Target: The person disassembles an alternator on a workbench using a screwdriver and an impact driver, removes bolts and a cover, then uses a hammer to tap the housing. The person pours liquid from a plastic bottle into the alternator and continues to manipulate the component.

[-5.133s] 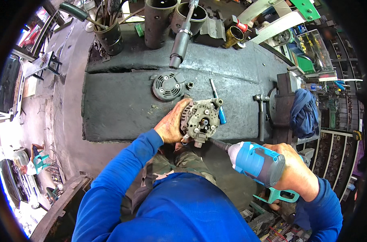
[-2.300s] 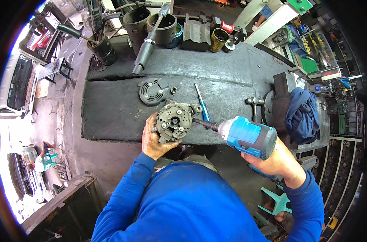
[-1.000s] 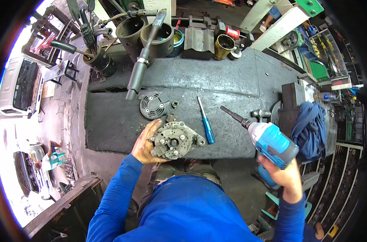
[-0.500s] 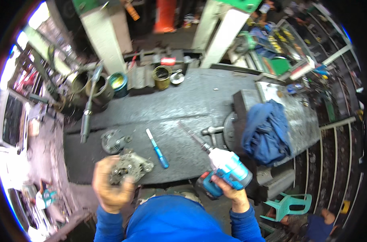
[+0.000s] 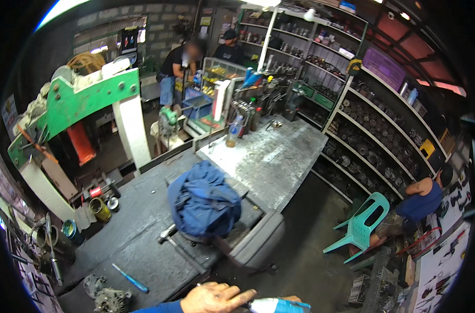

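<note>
At the lower edge, my left hand (image 5: 214, 298) is closed, with its fingertips at the nose of a blue and white impact driver (image 5: 279, 305). The driver's long bit is out of sight, and whatever lies inside those fingers is hidden. Of my right hand (image 5: 296, 299) only a little shows behind the driver, which it holds; the rest falls below the picture. To the left on the dark workbench lie a blue-handled screwdriver (image 5: 130, 278), a grey metal machine part with a cast housing (image 5: 112, 301) and a smaller round metal part (image 5: 94, 286).
A blue cloth (image 5: 205, 201) covers a vise (image 5: 258, 237) at the bench edge. Beside it lies a hammer (image 5: 167, 235). Cans (image 5: 99, 208) line the back. To the right stand a green chair (image 5: 360, 224), a seated person (image 5: 422, 201) and loaded shelves (image 5: 373, 122). Two people stand far back.
The view has swung to the right. My left hand has left the cast metal part and come over to the driver's front end. My right hand still holds the driver.
</note>
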Motion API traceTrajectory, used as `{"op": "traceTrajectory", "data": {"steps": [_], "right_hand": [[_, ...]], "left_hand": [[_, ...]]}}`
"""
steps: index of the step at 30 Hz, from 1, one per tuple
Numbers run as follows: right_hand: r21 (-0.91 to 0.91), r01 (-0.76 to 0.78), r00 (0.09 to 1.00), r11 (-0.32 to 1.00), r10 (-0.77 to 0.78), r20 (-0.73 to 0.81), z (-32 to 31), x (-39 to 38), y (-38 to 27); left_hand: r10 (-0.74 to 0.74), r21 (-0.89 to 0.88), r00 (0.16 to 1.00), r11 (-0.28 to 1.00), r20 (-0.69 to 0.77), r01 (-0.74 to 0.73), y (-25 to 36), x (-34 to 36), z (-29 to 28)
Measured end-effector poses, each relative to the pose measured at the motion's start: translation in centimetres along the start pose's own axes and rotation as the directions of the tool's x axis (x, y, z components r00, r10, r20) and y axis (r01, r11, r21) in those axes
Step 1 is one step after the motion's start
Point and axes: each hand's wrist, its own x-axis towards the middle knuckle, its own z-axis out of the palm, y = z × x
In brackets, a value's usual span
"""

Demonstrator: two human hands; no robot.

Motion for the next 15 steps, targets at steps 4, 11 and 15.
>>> {"op": "traceTrajectory", "data": {"steps": [4, 11, 15], "right_hand": [[-0.03, 0.116, 0.983, 0.993, -0.119, -0.14, -9.9, -5.2, 6.2], [-0.271, 0.148, 0.977, 0.951, -0.183, -0.106, -29.3, -5.2, 9.6], [-0.286, 0.259, 0.963, 0.923, -0.269, 0.002, -38.4, -2.2, 9.1]], "left_hand": [[0.135, 0.03, 0.959, 0.991, -0.248, -0.131, 2.7, 10.7, 6.8], [0.134, -0.203, 0.973, 0.964, -0.188, -0.172, 5.8, 30.2, 17.9], [0.115, -0.233, 0.984, 0.962, -0.132, -0.144, 5.1, 38.6, 21.4]]}}
